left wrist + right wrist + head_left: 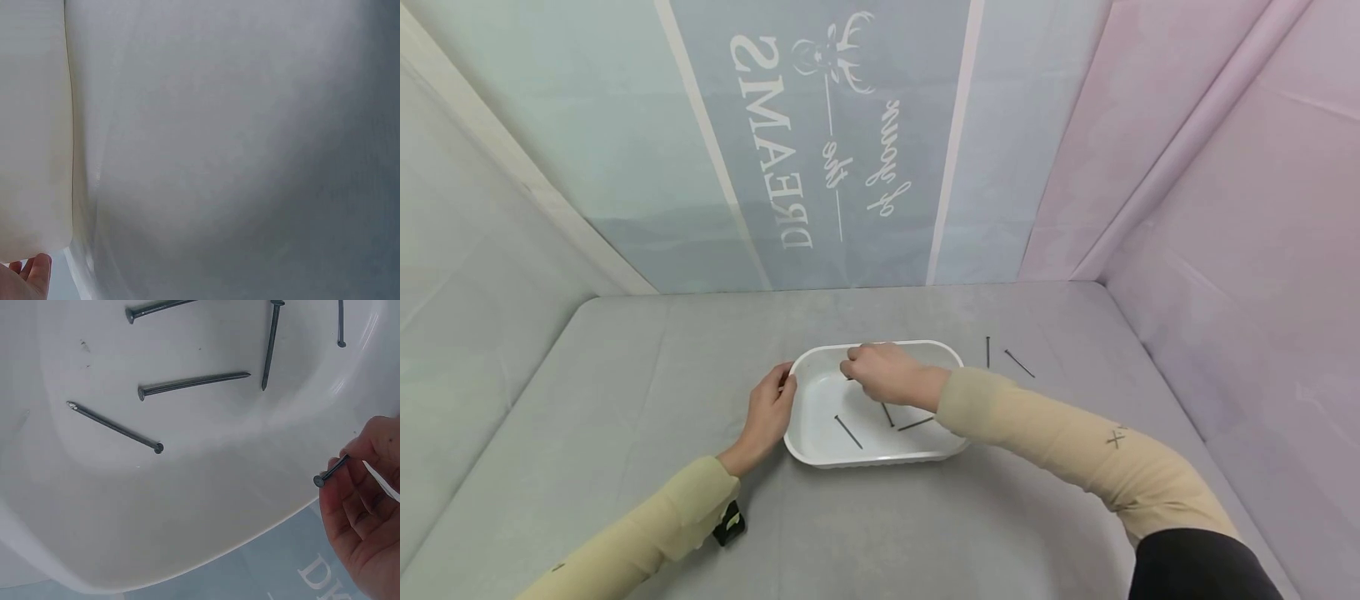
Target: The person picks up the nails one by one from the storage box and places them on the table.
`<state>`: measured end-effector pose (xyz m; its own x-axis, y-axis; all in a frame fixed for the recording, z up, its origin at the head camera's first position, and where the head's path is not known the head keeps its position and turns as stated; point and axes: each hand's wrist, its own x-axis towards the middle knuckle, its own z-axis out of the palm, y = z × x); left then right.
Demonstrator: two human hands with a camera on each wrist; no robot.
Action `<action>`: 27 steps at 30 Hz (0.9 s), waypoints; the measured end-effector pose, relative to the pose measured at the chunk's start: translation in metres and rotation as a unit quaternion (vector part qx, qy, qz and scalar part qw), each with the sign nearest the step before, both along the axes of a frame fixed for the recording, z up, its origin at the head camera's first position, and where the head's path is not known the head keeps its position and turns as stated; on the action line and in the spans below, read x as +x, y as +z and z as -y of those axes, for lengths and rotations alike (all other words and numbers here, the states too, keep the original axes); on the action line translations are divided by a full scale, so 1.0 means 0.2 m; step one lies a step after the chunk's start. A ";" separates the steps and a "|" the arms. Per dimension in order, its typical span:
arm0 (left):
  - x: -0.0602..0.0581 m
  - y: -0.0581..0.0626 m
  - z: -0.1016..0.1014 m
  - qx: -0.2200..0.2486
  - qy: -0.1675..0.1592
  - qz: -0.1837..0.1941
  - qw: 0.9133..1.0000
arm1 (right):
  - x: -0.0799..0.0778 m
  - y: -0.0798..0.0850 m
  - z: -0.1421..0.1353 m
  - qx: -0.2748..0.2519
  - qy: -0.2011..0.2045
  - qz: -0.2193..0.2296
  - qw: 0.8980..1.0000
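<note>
A white oval-cornered tray [820, 454] sits on the table with several dark nails lying on its floor, one of them a nail [848, 432] near the front left. My right hand [883, 372] is over the tray's far side and pinches another nail [331, 471] between thumb and fingers, its flat head sticking out. At the tray's left end, my left hand [769, 410] grips the rim with the thumb near the edge. Only the fingertips of that hand show in the left wrist view, beside the tray's pale wall [34, 137].
Two loose nails, an upright-lying nail [988, 352] and a slanted nail [1019, 363], are on the grey table [715, 333] right of the tray. Fabric walls enclose the table at the back and both sides; mirrored lettering [775, 150] marks the back one.
</note>
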<state>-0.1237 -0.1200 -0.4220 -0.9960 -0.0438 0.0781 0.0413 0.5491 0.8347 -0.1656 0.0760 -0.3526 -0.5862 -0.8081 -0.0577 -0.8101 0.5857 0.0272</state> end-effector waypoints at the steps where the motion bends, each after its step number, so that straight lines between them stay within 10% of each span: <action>1: 0.00 0.00 0.00 0.001 0.001 0.001 1.000 | 0.00 0.00 0.00 -0.002 0.001 -0.003 1.000; 27: 0.00 0.00 0.00 0.003 -0.001 0.005 1.000 | -0.01 0.04 -0.13 -0.032 -0.008 -0.025 0.999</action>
<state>-0.1242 -0.1209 -0.4218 -0.9969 -0.0418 0.0670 0.0336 0.5435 0.8387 -0.1669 0.1021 -0.3443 -0.5997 -0.7999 0.0233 -0.7994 0.6001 0.0289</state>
